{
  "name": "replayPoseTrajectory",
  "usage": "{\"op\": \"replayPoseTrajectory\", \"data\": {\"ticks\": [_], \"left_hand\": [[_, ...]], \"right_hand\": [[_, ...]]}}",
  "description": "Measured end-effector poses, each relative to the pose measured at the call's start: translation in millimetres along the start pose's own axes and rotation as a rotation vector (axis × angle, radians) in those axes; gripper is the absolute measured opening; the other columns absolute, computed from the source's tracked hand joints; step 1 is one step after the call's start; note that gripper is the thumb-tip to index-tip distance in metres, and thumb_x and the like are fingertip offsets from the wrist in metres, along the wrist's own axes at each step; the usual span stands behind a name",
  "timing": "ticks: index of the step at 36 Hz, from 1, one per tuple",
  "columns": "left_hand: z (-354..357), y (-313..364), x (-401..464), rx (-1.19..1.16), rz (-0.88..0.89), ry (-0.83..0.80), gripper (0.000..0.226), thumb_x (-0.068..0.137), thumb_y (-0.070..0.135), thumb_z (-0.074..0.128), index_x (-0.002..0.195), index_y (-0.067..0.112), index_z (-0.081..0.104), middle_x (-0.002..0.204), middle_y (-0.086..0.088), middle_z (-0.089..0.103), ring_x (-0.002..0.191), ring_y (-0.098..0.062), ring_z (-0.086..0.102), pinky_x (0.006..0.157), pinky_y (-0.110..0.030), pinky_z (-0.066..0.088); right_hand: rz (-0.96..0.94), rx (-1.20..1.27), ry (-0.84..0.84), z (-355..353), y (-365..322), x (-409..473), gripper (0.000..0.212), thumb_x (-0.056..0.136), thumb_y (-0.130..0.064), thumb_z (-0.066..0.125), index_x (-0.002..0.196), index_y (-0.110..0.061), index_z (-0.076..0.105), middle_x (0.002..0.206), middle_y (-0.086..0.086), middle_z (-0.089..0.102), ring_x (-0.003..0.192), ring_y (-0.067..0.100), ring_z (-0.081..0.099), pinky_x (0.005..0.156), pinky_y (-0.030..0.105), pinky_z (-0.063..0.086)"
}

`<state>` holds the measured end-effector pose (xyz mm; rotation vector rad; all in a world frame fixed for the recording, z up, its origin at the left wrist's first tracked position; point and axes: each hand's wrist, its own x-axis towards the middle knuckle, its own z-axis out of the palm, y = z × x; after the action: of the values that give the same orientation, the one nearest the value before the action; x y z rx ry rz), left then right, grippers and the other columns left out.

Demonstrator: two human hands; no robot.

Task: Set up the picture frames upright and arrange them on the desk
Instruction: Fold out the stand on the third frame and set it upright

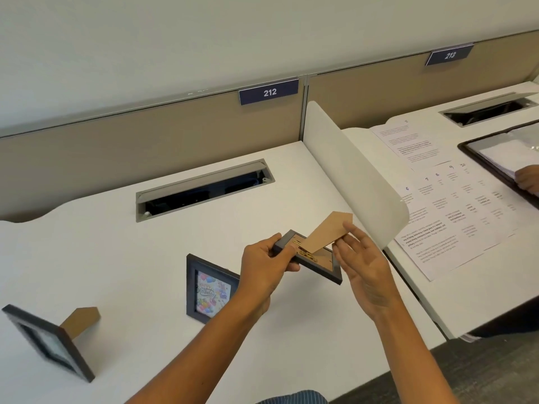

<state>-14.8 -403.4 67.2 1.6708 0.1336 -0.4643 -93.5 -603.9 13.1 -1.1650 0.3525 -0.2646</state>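
Head view: two frames (49, 342) (211, 290) stand; left hand (262, 266), right hand (364, 263) hold third (322, 265).

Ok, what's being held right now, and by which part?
The left hand grips the dark frame by its corner; the right hand pinches its cardboard stand near the tip.
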Motion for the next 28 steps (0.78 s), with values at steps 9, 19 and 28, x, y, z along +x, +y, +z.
{"op": "replayPoseTrajectory", "data": {"ticks": [9, 19, 28], "left_hand": [[2, 6, 3, -0.026, -0.02, -0.018, 0.051, 0.094, 0.024, 0.078, 0.14, 0.008, 0.064, 0.076, -0.001, 0.082, 0.073, -0.016, 0.08, 0.1, -0.037, 0.06], [7, 6, 20, -0.071, -0.09, -0.084, 0.022, 0.095, 0.03, 0.078, 0.095, 0.009, 0.081, 0.076, -0.011, 0.081, 0.074, -0.022, 0.081, 0.092, -0.033, 0.062], [16, 5, 35, -0.046, -0.166, -0.111, 0.031, 0.105, 0.035, 0.063, 0.089, 0.013, 0.079, 0.08, -0.006, 0.083, 0.079, -0.019, 0.082, 0.089, -0.032, 0.06]], "right_hand": [[0.086, -0.341, -0.204, 3, 6, -15, 0.108, 0.063, -0.069, 0.096, 0.157, -0.036, 0.054, 0.151, -0.007, 0.067, 0.147, 0.011, 0.056, 0.115, 0.025, 0.046], [0.092, -0.38, -0.064, 11, 20, -13, 0.091, 0.073, -0.09, 0.073, 0.147, -0.04, 0.065, 0.135, -0.023, 0.072, 0.126, -0.006, 0.064, 0.093, 0.004, 0.05], [0.181, -0.259, -0.005, 8, 35, 2, 0.079, 0.091, -0.087, 0.055, 0.14, -0.027, 0.07, 0.135, 0.004, 0.076, 0.131, 0.026, 0.067, 0.116, 0.045, 0.045]]}}
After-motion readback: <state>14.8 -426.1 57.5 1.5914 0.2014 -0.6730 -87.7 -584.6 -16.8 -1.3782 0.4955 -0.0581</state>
